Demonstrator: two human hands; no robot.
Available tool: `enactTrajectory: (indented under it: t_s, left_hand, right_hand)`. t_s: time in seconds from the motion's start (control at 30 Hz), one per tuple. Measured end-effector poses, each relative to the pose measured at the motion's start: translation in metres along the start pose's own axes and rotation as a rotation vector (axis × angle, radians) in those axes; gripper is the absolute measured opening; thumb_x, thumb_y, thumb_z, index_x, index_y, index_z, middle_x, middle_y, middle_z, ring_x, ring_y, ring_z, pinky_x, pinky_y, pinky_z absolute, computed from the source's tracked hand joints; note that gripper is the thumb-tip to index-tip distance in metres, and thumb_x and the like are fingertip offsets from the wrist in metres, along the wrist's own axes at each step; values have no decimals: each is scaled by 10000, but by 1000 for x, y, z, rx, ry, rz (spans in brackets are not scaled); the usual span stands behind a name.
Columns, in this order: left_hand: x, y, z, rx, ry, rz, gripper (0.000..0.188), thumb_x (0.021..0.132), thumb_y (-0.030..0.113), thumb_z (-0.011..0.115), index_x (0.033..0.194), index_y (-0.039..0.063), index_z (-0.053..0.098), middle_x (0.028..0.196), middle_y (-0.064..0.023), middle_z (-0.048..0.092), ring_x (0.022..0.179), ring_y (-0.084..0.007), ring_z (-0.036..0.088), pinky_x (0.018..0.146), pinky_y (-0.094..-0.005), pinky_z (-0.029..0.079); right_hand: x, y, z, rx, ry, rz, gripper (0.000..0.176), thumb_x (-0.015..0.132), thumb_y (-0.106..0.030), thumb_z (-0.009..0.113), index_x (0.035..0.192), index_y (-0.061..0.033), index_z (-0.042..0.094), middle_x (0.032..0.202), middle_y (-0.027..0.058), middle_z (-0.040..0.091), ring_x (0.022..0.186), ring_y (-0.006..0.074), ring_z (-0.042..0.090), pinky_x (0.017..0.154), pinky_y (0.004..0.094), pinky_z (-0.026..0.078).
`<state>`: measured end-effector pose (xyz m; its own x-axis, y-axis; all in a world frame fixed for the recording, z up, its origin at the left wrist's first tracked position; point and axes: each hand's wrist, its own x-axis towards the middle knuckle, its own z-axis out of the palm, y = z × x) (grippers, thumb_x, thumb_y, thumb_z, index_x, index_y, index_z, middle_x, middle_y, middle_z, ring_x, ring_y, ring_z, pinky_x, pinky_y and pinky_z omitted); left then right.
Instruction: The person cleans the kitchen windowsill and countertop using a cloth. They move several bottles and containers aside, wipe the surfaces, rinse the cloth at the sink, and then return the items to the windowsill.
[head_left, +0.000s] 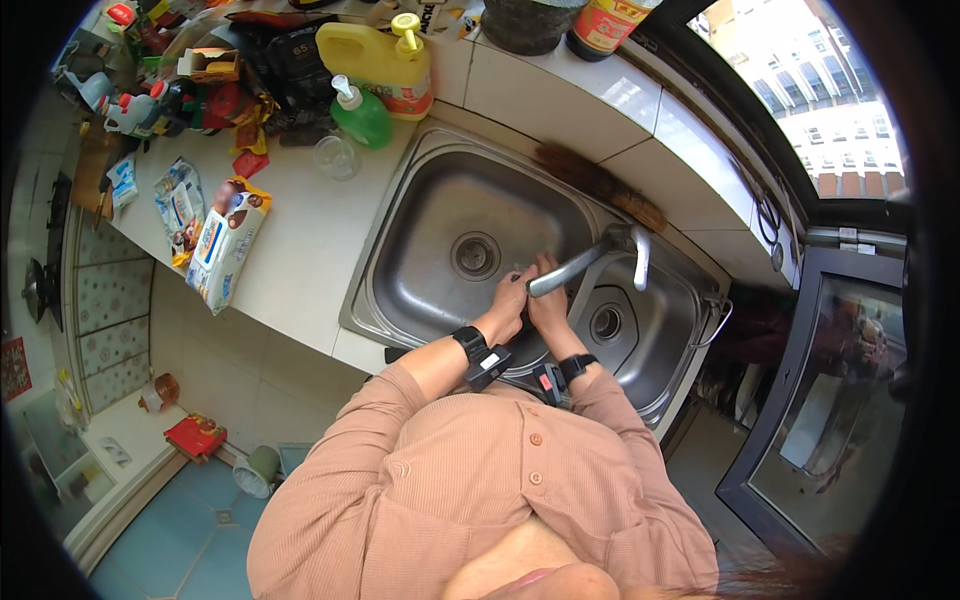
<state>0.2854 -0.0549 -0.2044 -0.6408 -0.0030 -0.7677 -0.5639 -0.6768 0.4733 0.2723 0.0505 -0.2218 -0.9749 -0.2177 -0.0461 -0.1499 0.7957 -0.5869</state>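
Both of my hands are close together over the large basin of the stainless-steel double sink (420, 225), under the spout of the faucet (570, 271). My left hand (511, 301) has its fingers bent near the spout's tip; nothing can be made out in it. My right hand (549, 300) is partly hidden behind the spout, so its grip cannot be seen. Each wrist wears a black strap with a small device. The faucet's lever (641, 259) stands at the right of its base. A round drain strainer (475, 256) lies beyond my hands.
On the counter (300, 247) left of the sink are a wet-wipes pack (229, 244), a clear plastic cup (335, 158), a green pump bottle (364, 120) and a yellow jug (375, 67). A small basin (626, 322) adjoins on the right, near an open window frame (780, 390).
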Motion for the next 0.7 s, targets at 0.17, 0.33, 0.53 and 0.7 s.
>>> enactTrajectory:
  t_s: [0.17,0.33,0.53,0.7]
  left_hand:
    - [11,14,-6,-35,-9,-51,395,999,413,608,770,109,505,583,-3,480,424,-115,437,373,-294,288]
    - [17,3,3,-9,-30,1,419,1000,443,594,756,116,498,591,1,476,410,-123,422,387,-292,305]
    - [20,6,-4,55,31,58,416,1014,486,546,783,148,470,573,18,445,428,-123,421,407,-291,297]
    - [20,27,-21,17,135,53,440,1030,458,520,754,119,473,558,6,433,425,-126,387,410,-307,277]
  right_hand:
    - [-31,-38,-68,208,128,83,170,950,-82,568,1072,1,654,1169,184,631,1028,376,636,871,406,515]
    - [-10,-46,-162,-88,443,-267,177,927,-66,610,1086,-15,669,1212,155,631,1073,356,616,963,447,463]
    - [36,-18,-164,-398,314,-64,582,994,-305,575,1504,-84,400,1578,163,346,1463,391,292,1181,528,236]
    - [25,3,-136,-347,328,-83,631,1003,-348,551,1545,-96,348,1629,181,251,1483,418,248,1189,538,226]
